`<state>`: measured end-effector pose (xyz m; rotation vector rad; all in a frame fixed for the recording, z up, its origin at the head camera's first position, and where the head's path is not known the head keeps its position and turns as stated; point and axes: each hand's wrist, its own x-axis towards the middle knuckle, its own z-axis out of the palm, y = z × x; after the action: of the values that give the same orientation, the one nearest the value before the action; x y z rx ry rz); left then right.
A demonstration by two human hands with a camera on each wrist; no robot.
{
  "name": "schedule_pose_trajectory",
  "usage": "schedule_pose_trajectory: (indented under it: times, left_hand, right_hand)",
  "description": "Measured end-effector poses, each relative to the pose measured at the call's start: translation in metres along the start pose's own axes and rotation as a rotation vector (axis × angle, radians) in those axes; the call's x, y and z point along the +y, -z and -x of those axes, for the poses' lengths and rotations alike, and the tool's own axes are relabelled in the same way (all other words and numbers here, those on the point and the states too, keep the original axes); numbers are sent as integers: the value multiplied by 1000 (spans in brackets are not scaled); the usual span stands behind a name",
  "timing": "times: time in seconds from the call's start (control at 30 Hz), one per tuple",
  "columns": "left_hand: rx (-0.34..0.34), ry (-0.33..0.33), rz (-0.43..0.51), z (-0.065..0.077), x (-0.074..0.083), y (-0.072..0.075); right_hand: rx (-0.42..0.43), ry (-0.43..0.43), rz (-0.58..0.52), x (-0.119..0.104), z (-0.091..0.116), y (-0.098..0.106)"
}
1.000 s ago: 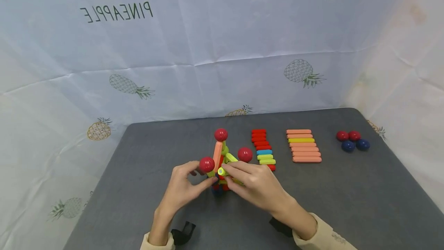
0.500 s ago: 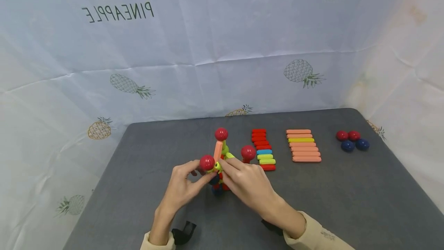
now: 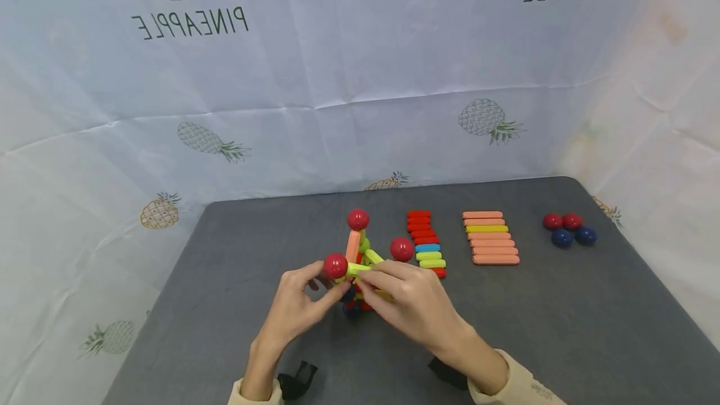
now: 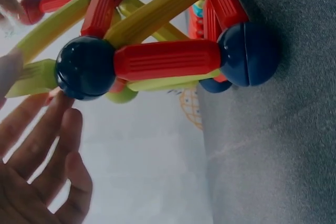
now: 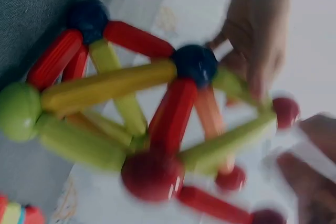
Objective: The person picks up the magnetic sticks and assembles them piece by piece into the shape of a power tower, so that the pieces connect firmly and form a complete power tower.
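A frame of magnetic rods and balls stands upright mid-table. My left hand point(image 3: 306, 302) pinches a short lime rod point(image 4: 37, 78) between thumb and fingers. That rod joins a navy ball point(image 5: 195, 65) below to a red ball point(image 3: 335, 266) on top. Another lime rod point(image 5: 228, 142) runs from this red ball to a lower red ball point(image 5: 152, 176). My right hand point(image 3: 413, 299) is over that rod; in the right wrist view its blurred fingers point(image 5: 323, 135) look apart from it. A salmon rod point(image 3: 352, 247) leans up at the back.
Right of the frame lie a column of short red, blue and lime rods point(image 3: 427, 247) and a column of longer salmon rods point(image 3: 495, 250) with one yellow rod point(image 3: 487, 229). Red balls point(image 3: 572, 222) and navy balls point(image 3: 586, 235) sit at the far right. A printed cloth hangs behind.
The lime rod in my right fingers has swung from end-on toward me to sideways, with one end at the upper red ball. My right fingers have come off it; my left hand has barely moved.
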<state>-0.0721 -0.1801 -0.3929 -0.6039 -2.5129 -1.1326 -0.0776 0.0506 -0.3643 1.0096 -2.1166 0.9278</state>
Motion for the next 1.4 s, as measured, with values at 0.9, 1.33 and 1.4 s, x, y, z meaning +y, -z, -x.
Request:
schedule_pose_trajectory:
  times: [0.9,1.33,1.4]
  left_hand:
    - [116,175,-44,-2,-21,-12]
    - [107,179,-22,1,-24,-6]
    - [-19,162,18,4,-26,-2]
  right_hand:
    - [-249,-345,-367,42,24,-18]
    - [-492,-332,-535,21,28,-22]
    - [-539,-337,-558,19,28,-22]
